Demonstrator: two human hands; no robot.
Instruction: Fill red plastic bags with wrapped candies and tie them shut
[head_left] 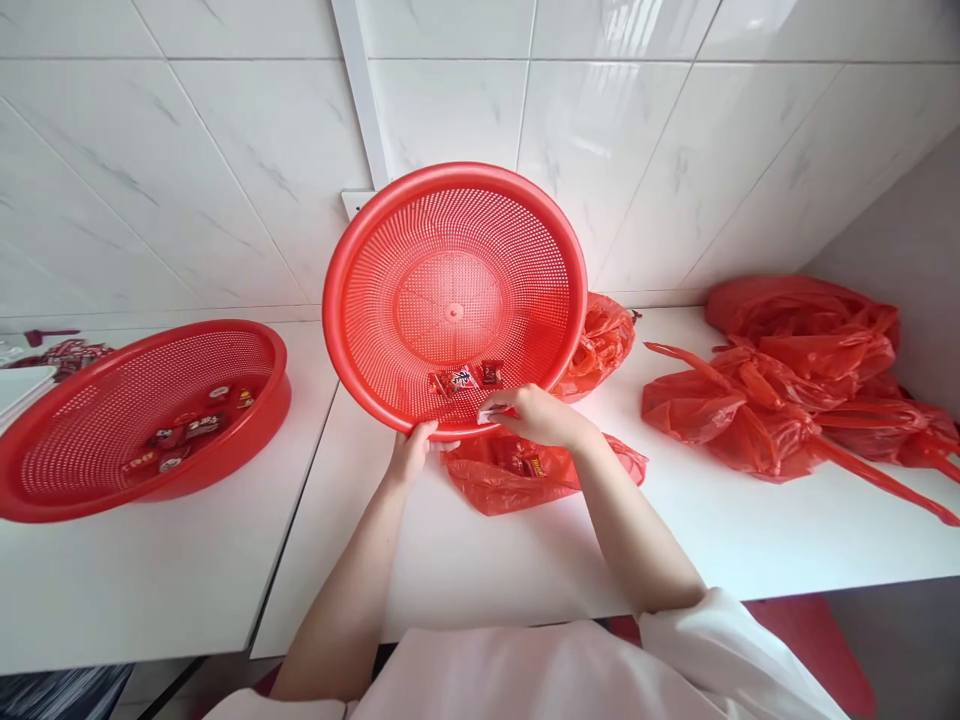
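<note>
A round red plastic colander (pixel 454 290) is tilted steeply toward me in the middle of the table. My left hand (pixel 411 455) grips its lower rim, thumb over the edge. Inside near that rim lie a small wrapped packet (pixel 455 381) and a darker one (pixel 492 373). My right hand (pixel 536 415) reaches over the rim at the lower right, its fingers pinching a small wrapped packet (pixel 491 411) that is mostly hidden. Directly below, a red plastic bag (pixel 487 487) lies with its mouth apart and a few wrapped packets (pixel 517 460) in it.
At left, another red colander (pixel 274 400) holds several wrapped packets (pixel 199 425). Several filled, tied red bags (pixel 780 390) sit at the right. One more red bag (pixel 604 340) is behind the middle colander. A tiled wall (pixel 637 180) closes off the back of the white table (pixel 450 590).
</note>
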